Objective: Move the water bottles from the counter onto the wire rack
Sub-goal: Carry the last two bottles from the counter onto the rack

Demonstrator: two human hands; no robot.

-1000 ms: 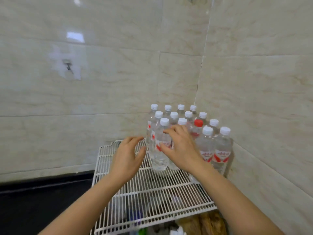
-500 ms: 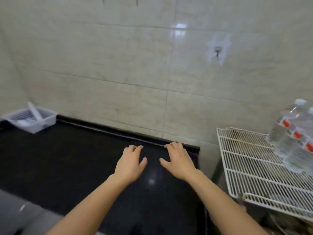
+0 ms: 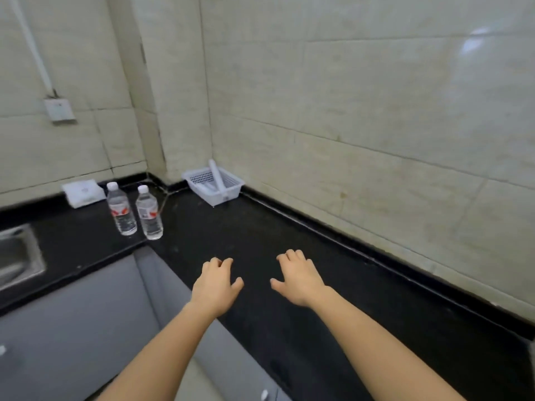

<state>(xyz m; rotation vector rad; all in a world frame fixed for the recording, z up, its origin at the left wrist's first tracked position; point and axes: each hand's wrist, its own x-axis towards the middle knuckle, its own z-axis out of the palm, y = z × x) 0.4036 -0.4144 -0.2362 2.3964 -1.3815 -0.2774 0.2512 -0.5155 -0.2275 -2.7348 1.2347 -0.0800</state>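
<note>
Two clear plastic water bottles with white caps and red labels, one just beside the other, stand upright on the black counter near its corner. My view has swung left; the wire rack has gone from sight. My left hand and right hand hover empty, fingers loosely spread, well apart from the bottles.

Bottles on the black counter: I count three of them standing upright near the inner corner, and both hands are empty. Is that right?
Not quite. The head view shows two bottles, not three: one and another beside it, both upright on the black counter near the inner corner. The rest holds: the left hand and right hand are both empty.
</note>
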